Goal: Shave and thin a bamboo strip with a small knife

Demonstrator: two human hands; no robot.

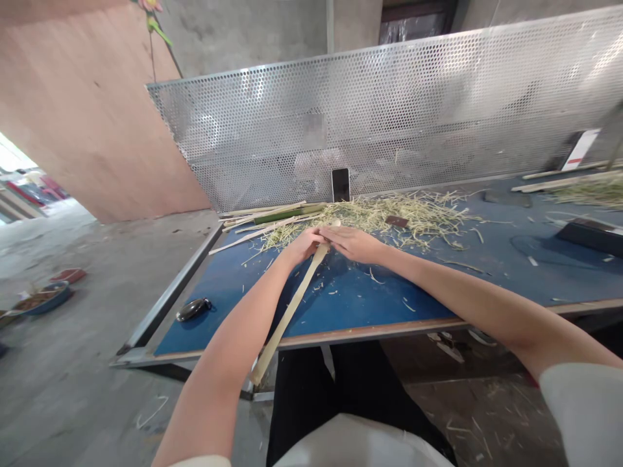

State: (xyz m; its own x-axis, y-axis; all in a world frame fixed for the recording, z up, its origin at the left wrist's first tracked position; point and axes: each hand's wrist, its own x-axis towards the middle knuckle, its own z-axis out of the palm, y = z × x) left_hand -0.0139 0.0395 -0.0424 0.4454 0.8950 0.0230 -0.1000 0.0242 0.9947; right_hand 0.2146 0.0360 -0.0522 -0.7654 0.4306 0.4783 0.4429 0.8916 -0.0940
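A long pale bamboo strip [294,305] slants from my hands across the blue tabletop, and its near end hangs past the front edge. My left hand [306,243] is closed around the strip's far part, fingers bent. My right hand [353,242] lies over the same part from the right, its fingers close together and touching my left fingertips. A small rounded pale tip [336,222] shows just beyond the hands. What lies under my right palm is hidden. Thin pale shavings [413,217] are heaped right behind my hands.
Bamboo sticks and a green piece [285,215] lie at the back left. A phone [341,185] leans on the perforated metal screen [272,130]. A black oval object [193,309] sits at the left, a brown block [396,221] on the shavings, and a dark box [591,236] at the right.
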